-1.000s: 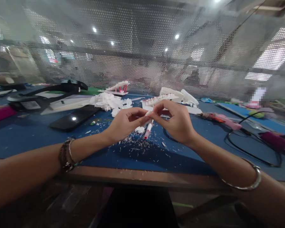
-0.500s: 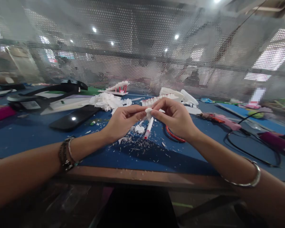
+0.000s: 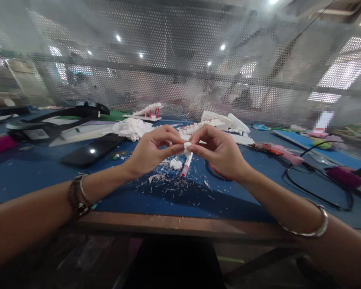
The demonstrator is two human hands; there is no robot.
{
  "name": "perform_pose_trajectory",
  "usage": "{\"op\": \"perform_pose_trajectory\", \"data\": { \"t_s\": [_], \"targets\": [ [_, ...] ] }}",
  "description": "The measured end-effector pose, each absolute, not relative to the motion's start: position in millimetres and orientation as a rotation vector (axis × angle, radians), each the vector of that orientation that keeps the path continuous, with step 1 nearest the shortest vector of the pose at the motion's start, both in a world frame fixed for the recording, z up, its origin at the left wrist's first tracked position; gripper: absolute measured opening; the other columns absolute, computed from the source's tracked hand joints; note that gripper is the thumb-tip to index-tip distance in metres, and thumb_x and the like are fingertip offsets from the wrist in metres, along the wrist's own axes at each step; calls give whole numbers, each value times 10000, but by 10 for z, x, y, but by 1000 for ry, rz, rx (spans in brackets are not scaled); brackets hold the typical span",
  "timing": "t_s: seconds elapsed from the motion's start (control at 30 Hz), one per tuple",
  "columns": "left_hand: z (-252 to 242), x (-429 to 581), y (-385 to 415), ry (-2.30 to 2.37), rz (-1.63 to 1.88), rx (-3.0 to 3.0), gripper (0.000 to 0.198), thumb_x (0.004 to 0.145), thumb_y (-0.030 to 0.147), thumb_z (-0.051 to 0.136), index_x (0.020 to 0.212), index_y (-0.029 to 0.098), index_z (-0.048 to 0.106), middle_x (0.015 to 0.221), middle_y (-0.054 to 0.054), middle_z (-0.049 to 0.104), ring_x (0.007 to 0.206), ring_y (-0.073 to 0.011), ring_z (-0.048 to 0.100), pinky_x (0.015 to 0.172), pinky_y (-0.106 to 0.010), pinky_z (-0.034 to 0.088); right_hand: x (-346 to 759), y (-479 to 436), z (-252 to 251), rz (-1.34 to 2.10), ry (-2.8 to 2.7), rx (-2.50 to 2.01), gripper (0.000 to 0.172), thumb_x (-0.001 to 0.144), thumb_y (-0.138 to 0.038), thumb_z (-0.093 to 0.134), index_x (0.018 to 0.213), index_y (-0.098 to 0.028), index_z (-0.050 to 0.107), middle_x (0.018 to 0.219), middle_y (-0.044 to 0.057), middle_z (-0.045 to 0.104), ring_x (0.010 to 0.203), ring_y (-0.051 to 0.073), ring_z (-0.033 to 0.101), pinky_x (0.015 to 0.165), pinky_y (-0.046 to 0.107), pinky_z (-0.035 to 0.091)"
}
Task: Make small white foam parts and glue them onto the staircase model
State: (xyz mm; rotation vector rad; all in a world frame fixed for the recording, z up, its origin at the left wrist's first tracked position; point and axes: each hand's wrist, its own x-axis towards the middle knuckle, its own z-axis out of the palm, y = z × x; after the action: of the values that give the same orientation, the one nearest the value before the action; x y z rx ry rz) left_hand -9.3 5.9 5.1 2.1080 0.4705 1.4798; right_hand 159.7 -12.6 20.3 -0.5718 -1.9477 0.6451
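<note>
Between the fingertips of my left hand (image 3: 155, 150) and my right hand (image 3: 218, 150) is a small crumpled white piece (image 3: 187, 147), perhaps paper or tissue. Both hands pinch it from opposite sides, above the table. Below it a white tube with a red end (image 3: 185, 168) lies on the blue surface, its upper part hidden behind the piece. A little white wad (image 3: 176, 163) rests beside the tube, among scattered white shreds (image 3: 171, 184). Part of a red cord (image 3: 218, 171) shows under my right hand.
Crumpled white paper (image 3: 134, 127) is heaped behind my left hand, near a black phone (image 3: 93, 150). A white model with red posts (image 3: 152, 112) stands farther back. To the right lie a pink glue gun (image 3: 289, 154) and a black cable (image 3: 313, 196). The table's wooden edge (image 3: 168, 222) runs in front.
My left fingers are bent more sharply and the left hand sits slightly higher around the white piece. The right hand has barely moved. The whole view has shifted slightly.
</note>
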Motion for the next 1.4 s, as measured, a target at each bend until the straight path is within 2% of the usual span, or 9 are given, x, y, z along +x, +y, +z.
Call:
{"op": "perform_pose_trajectory", "data": {
  "t_s": [0.1,0.27,0.43,0.63,0.83,0.9,1.07,1.23,1.4],
  "targets": [
    [28,-90,61,450,1555,2203,28,697,176,630,704,180,656,698,-14,564,657,-109,528,558,-226,442,1600,-124,189,504,-1984,-554,150,711,-231,621,685,-180,482,667,-31,513,632,65,500,598,207,438],
    [31,-79,-14,461,1637,2392,131,737,93,559,776,168,659,762,-36,603,713,-109,559,629,-230,461,1633,-142,201,234,-2082,-537,92,740,-202,591,717,-177,505,689,-16,530,663,76,511,614,211,432],
    [50,-79,-61,399,1647,2523,103,721,150,591,797,175,655,785,-40,610,716,-116,560,633,-235,475,1657,-160,230,11,-2129,-511,107,738,-212,595,681,-173,513,658,-15,531,637,79,502,587,218,407],
    [70,-99,-71,464,1530,2445,66,732,251,598,750,205,642,792,-41,613,714,-129,549,641,-257,474,1655,-173,224,236,-2105,-531,99,735,-220,597,688,-186,518,663,-21,534,630,78,505,586,220,414],
    [54,-69,-12,444,1372,2133,190,715,358,605,702,168,604,723,-26,560,641,-103,512,537,-206,441,1630,-162,204,492,-2043,-549,106,723,-217,611,705,-181,513,648,-42,540,606,55,507,553,187,411],
    [44,-63,13,434,1322,2064,193,708,363,612,711,170,601,714,-18,553,639,-99,509,549,-205,439,1630,-154,207,541,-2039,-568,87,737,-221,595,730,-178,519,669,-36,546,623,54,516,559,185,417],
    [35,-73,40,435,1294,2011,194,697,362,619,740,173,604,754,-25,556,685,-112,514,585,-219,445,1639,-153,220,508,-2047,-596,66,754,-217,572,770,-178,521,706,-30,559,648,56,530,568,183,428],
    [37,-77,40,476,1284,2069,87,728,249,583,738,163,597,718,-17,554,643,-94,506,563,-205,434,1628,-154,194,405,-2066,-609,39,757,-174,553,748,-177,515,706,-33,561,664,60,531,599,191,437],
    [29,-75,64,527,1334,2136,74,716,236,576,731,165,593,751,-30,573,665,-101,529,566,-202,448,1679,-112,251,348,-2060,-673,63,789,-134,473,759,-185,496,657,-31,557,617,66,531,561,204,431]
  ]
}}
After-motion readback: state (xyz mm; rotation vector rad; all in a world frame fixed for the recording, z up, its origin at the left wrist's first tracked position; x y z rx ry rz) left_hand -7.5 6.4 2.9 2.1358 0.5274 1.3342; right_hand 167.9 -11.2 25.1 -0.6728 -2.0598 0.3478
